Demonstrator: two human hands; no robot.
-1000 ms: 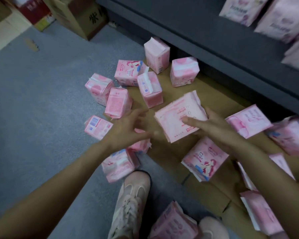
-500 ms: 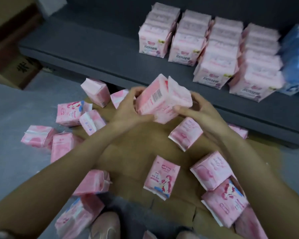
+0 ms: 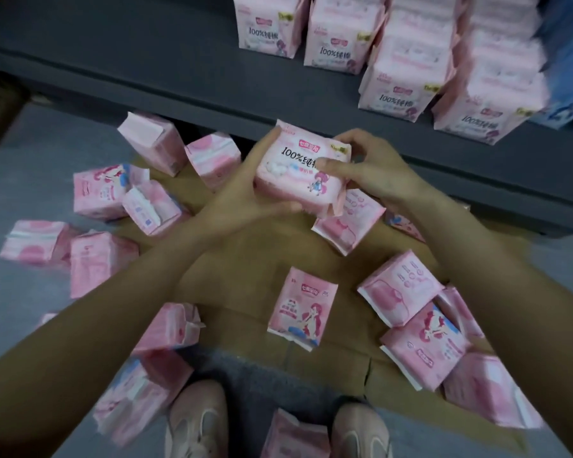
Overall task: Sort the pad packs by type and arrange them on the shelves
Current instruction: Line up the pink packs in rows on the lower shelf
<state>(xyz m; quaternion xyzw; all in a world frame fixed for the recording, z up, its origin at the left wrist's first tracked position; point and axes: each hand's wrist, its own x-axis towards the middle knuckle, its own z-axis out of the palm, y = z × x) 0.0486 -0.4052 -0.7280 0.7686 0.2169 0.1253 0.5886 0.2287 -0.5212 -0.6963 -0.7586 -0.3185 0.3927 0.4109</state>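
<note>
A "100%" pack (image 3: pixel 303 170) is held at frame centre, just below the shelf (image 3: pixel 179 77) edge. It is gripped from both sides: left hand (image 3: pixel 245 196) cupped under its left and lower edge, right hand (image 3: pixel 374 170) curled over its right end, thumb on the printed face.

Change: a second ago the pack was back-side up, low over the cardboard (image 3: pixel 245 269); half a second ago it was on edge, barcode showing. Now the front is turned up and readable, and the pack is lifted toward the shelf.

Implication, as a judgement: type is confirmed. The print matches the shelved rows (image 3: pixel 394 61) at upper right, so placement there is likely next. Many loose packs (image 3: pixel 303 305) are left unsorted on the floor, lower frame.
</note>
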